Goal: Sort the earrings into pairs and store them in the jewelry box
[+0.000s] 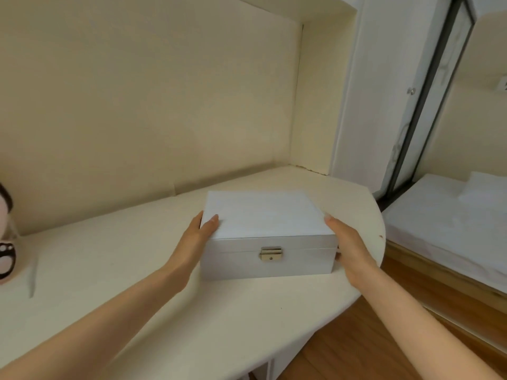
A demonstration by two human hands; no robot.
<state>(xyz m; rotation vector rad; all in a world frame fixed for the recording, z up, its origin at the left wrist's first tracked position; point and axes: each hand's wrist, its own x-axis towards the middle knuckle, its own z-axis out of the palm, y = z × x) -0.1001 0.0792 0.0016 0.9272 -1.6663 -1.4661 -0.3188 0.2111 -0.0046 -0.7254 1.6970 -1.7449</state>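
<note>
The inside of the jewelry box (263,215) is concealed by its shut lid. Most fingers of the left hand (193,238) and right hand (352,248) are hidden at the box's sides. A pink-and-black object (6,260) is cut off by the left edge.
</note>
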